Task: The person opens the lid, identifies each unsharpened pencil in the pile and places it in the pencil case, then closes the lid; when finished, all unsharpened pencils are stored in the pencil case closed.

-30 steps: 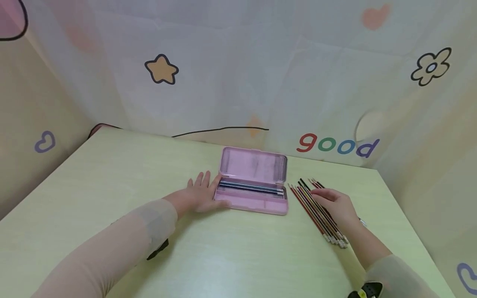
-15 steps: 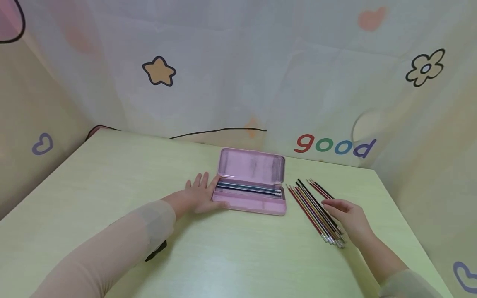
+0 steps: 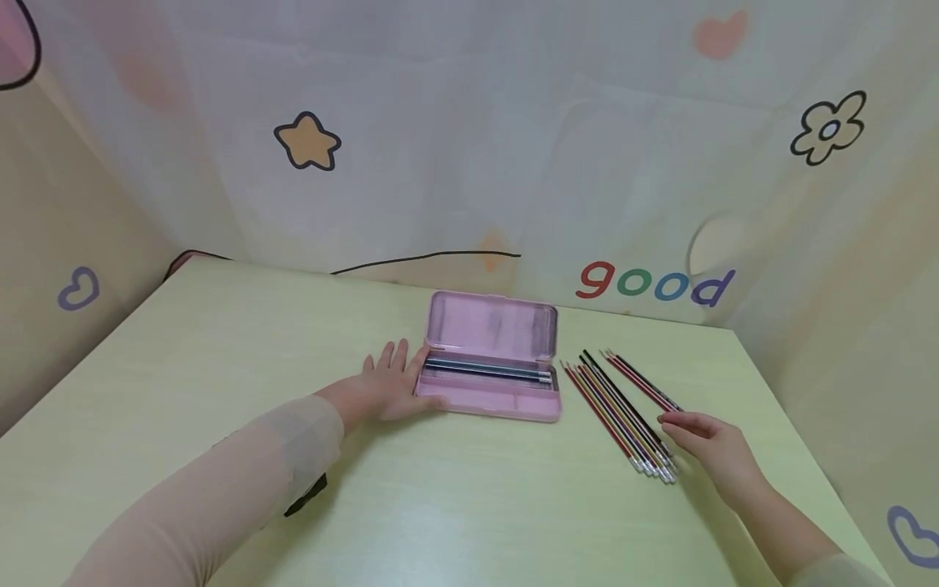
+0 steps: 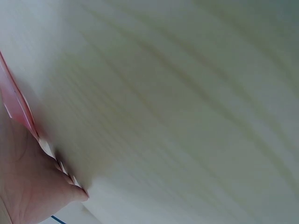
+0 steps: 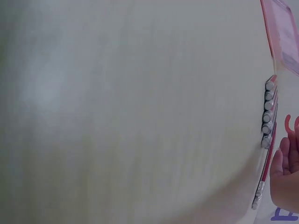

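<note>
An open pink pencil case [image 3: 490, 398] lies mid-table, its lid [image 3: 491, 326] raised at the back and a few pencils [image 3: 487, 371] in its tray. My left hand [image 3: 392, 383] lies flat on the table, its fingers against the case's left end; the left wrist view shows the palm [image 4: 28, 186] beside the pink edge [image 4: 14, 102]. Right of the case, several pencils lie in a slanted row [image 3: 619, 408], eraser ends [image 5: 268, 112] towards me. My right hand [image 3: 704, 444] rests just right of those ends, fingers loosely extended, their tips by two red pencils [image 3: 641, 381].
The pale green table [image 3: 220, 350] is walled in by a printed cloth backdrop [image 3: 469, 163] behind and at both sides. The table's right edge [image 3: 800, 440] runs close to my right hand. A black strap piece [image 3: 308, 493] shows under my left forearm.
My right hand has slid off the pencil row, back towards me and to the right, and now sits by the eraser ends. My left hand and the case have stayed put.
</note>
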Motion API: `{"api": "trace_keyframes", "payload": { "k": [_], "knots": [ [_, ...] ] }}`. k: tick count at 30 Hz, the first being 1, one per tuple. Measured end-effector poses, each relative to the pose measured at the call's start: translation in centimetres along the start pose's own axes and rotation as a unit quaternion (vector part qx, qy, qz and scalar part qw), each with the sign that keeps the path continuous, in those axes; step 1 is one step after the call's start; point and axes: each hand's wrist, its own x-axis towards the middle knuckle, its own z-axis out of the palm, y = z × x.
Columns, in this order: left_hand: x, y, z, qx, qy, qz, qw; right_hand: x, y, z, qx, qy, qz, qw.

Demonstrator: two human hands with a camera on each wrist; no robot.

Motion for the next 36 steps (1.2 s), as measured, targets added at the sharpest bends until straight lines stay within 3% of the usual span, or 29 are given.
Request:
{"api": "trace_keyframes", "payload": {
  "k": [11,15,24,36],
  "knots": [
    [-0.2,0.2,-0.2,0.001,-0.003,-0.006,1.0000,-0.5,1.2,-0.6,-0.031,0.014,0.017,0.999],
    [-0.4,0.2,-0.3,-0.007,0.007,0.004,0.9999,-0.8,1.7,-0.5,-0.067,0.015,0.017,0.997],
    [-0.3,0.3,-0.3,-0.003,0.005,0.005,1.0000,-1.1,1.9,0.2,-0.139,0.043,-0.021,0.989],
    [-0.1,0.1,-0.1,-0.002,0.006,0.006,1.0000,-0.9,2.0,0.3,-0.222,0.083,-0.038,0.971]
  ]
}}
